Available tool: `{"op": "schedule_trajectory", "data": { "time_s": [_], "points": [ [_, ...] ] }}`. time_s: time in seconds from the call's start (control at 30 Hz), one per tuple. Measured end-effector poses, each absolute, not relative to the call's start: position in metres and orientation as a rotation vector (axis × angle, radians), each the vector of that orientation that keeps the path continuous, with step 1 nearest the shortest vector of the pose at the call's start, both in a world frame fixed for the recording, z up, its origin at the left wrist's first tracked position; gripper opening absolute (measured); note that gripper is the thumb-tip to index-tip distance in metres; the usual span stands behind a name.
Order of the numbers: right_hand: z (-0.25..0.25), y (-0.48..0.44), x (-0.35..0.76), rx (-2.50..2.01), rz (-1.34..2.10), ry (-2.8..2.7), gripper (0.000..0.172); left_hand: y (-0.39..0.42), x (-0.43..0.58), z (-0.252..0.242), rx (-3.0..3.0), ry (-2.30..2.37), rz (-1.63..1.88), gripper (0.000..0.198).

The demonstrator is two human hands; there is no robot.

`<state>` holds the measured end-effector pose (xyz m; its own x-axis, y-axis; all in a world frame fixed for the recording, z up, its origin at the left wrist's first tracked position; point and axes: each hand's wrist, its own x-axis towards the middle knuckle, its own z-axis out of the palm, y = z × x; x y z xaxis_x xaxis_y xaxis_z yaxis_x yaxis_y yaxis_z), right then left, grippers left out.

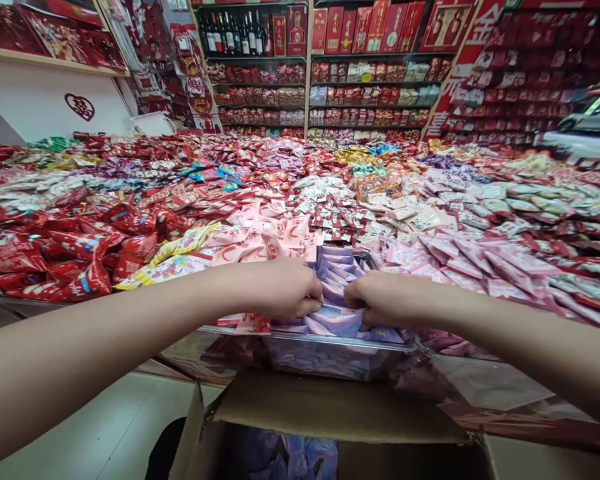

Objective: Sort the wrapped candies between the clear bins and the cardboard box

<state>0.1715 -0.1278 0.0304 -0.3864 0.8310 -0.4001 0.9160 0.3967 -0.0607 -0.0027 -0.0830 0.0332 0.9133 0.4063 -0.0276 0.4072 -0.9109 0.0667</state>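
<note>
Small purple wrapped packets [336, 321] stand in a row in a clear plastic bin [330, 360] at the front of the display. My left hand [294, 288] has its fingers curled in against the left side of this row. From the right, my right hand [380, 297] closes on the other ends of the packets, its thumb and fingers bent around them. Some fingertips of both hands are hidden behind the wrappers. Pink-and-white packets [253, 233] lie just behind my left hand, and pale pink packets [480, 260] spread out beyond my right wrist.
Below the bin is an open cardboard box [340, 403] with more purple packets [295, 457] inside. Red packets [85, 253] are heaped at the left, yellow-and-white packets [177, 257] beside them. Shelves [307, 80] with bottles and red boxes line the back.
</note>
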Motion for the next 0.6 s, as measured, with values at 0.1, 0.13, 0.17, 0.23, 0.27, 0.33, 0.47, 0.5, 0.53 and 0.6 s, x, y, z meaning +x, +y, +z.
{"op": "schedule_trajectory", "data": {
  "time_s": [0.1,0.13,0.17,0.23,0.27,0.33,0.47,0.5,0.53,0.6],
  "points": [
    [0.039,-0.126,0.173,1.551,-0.487,2.346,0.029,-0.085,-0.006,0.040,2.952,0.460,-0.123,0.020],
    [0.042,-0.125,0.174,1.569,-0.502,2.389,0.027,-0.087,-0.009,0.044,2.945,0.446,-0.095,0.021],
    [0.045,-0.125,0.174,1.584,-0.518,2.450,0.025,-0.090,-0.014,0.048,2.942,0.453,-0.042,0.022],
    [0.049,-0.125,0.175,1.604,-0.574,2.566,0.025,-0.098,-0.030,0.054,2.939,0.523,0.149,0.025],
    [0.049,-0.126,0.175,1.610,-0.617,2.601,0.025,-0.102,-0.040,0.055,2.937,0.586,0.278,0.027],
    [0.047,-0.128,0.172,1.617,-0.716,2.624,0.028,-0.112,-0.062,0.050,2.940,0.714,0.529,0.032],
    [0.031,-0.126,0.160,1.642,-0.760,2.650,0.043,-0.125,-0.088,0.024,3.039,0.776,0.518,0.064],
    [0.027,-0.124,0.156,1.673,-0.732,2.661,0.047,-0.126,-0.089,0.018,3.064,0.798,0.483,0.067],
    [0.022,-0.121,0.151,1.710,-0.704,2.677,0.052,-0.126,-0.088,0.014,3.081,0.839,0.453,0.066],
    [0.015,-0.115,0.143,1.771,-0.686,2.720,0.058,-0.123,-0.082,0.012,3.083,0.965,0.415,0.058]
  ]
}}
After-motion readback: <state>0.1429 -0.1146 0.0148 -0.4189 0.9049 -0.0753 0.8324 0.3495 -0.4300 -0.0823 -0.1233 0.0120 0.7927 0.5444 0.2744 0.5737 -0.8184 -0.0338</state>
